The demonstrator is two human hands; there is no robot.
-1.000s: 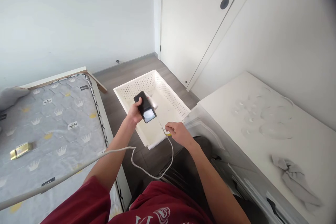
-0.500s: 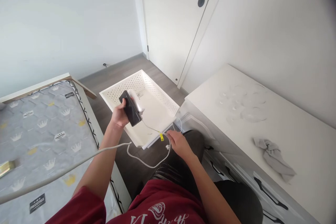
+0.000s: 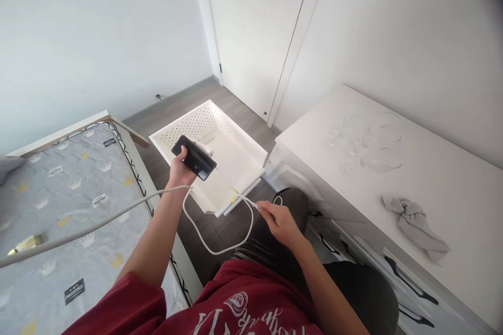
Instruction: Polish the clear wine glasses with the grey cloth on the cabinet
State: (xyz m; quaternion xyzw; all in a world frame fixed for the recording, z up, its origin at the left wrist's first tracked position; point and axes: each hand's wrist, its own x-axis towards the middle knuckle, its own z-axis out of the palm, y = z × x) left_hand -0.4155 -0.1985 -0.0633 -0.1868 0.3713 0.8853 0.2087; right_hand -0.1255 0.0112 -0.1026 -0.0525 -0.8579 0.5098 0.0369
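Head view, centre: managing white cable (image 3: 247, 199), apparently!
Left hand (image 3: 181, 170) gripped smartphone (image 3: 195, 160), right hand (image 3: 280, 221) pinched cable; next move wanted care.

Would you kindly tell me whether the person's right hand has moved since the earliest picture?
Yes: judged against the left corner of the white dresser, the right hand has moved rightward and lower in the view.

At the left edge of the white, rectangular, perforated basket (image 3: 241, 162), the left hand (image 3: 181, 170) grips with its thumb laid on top, the left forearm (image 3: 157, 241) slanting up towards it. Off the basket's near side, the right hand (image 3: 278, 221) pinches thumb to forefinger; its other fingers seem curled, though partly hidden.
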